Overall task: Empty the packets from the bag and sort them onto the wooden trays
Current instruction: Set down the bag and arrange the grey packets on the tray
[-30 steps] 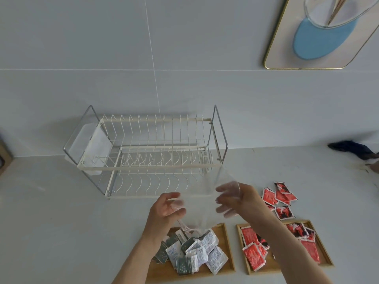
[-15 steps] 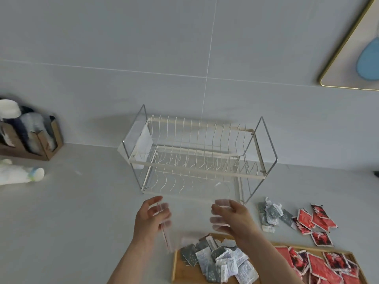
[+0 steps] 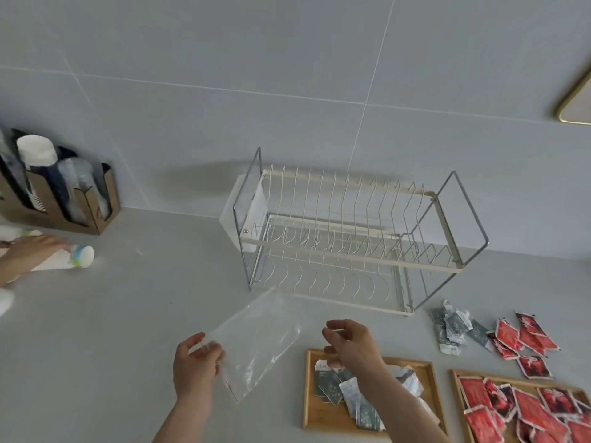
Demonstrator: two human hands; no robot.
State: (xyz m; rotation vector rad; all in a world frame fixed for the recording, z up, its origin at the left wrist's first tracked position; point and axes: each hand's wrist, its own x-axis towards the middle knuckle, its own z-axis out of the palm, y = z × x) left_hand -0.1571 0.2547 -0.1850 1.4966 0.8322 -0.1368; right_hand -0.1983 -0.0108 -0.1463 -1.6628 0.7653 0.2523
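Observation:
The clear plastic bag (image 3: 259,337) looks empty and stretches flat above the counter, left of the trays. My left hand (image 3: 195,366) pinches its near corner. My right hand (image 3: 350,345) hovers just right of the bag with fingers curled and apart, holding nothing, above the left wooden tray (image 3: 311,398). That tray carries a heap of grey-green and white packets (image 3: 345,388). The right wooden tray (image 3: 458,388) holds red packets (image 3: 524,410). Loose grey packets (image 3: 452,327) and loose red packets (image 3: 524,338) lie on the counter beyond the trays.
A white wire dish rack (image 3: 348,244) stands against the tiled wall behind the bag. At far left, another person's hand (image 3: 28,254) rests on a lying white tube (image 3: 75,257), in front of a brown cardboard organiser (image 3: 64,199) with bottles.
The view has swung left, so the trays sit further right. The bag has moved left off the grey-packet tray. My right hand has let go of it; my left still holds it.

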